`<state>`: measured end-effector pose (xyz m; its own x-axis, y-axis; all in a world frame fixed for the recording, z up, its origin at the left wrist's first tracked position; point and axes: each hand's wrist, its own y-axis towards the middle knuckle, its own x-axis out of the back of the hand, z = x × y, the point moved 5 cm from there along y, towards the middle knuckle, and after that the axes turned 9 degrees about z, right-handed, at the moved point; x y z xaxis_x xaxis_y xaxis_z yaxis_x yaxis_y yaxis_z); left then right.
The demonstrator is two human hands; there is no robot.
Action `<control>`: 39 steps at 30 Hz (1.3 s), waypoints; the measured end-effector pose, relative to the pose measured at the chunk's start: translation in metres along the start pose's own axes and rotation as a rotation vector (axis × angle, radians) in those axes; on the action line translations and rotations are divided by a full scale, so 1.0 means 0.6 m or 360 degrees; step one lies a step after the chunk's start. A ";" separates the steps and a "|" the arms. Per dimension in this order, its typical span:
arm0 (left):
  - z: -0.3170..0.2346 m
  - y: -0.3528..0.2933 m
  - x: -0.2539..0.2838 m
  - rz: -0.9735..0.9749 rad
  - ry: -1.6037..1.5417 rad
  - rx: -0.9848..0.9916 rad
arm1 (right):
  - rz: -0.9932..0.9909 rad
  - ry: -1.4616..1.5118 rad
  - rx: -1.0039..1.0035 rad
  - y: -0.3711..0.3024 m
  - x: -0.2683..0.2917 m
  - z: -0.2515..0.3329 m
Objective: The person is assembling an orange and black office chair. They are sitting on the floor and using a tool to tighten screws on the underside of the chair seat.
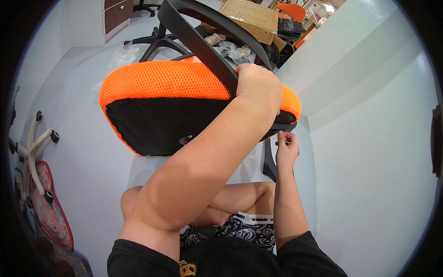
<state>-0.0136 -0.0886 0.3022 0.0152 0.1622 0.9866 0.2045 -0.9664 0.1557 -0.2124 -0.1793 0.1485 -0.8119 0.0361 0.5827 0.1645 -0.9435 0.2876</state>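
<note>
The left hand (257, 87) clenches the black frame (203, 44) over the orange seat (161, 81) (tipped on the floor); the right hand (286, 150) pinches something tiny at the seat's underside. What it is, I cannot tell.

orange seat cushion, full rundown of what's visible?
The seat is tipped on edge on the pale floor, its underside facing the camera. Orange mesh fabric covers the top and rim; the underside is a black panel with a small fitting near its lower middle. A black plastic armrest arches over it. The left hand grips the armrest where it meets the seat's right side; the right hand pinches something small just below the seat's right edge.
</note>
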 end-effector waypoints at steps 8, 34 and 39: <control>0.000 0.001 -0.001 -0.0031 -0.0003 -0.0003 | 0.0204 0.0843 -0.0298 -0.003 -0.017 -0.016; 0.002 0.010 -0.013 0.0097 -0.0145 -0.0042 | 0.0261 0.1015 -0.0498 -0.002 -0.012 -0.017; 0.003 0.008 -0.006 0.0011 -0.0195 -0.0001 | -0.0041 0.0229 0.0132 -0.006 0.001 0.006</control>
<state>-0.0112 -0.0933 0.2994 0.1359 0.1785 0.9745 0.2037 -0.9677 0.1488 -0.2113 -0.1745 0.1507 -0.8872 0.0066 0.4614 0.1836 -0.9123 0.3661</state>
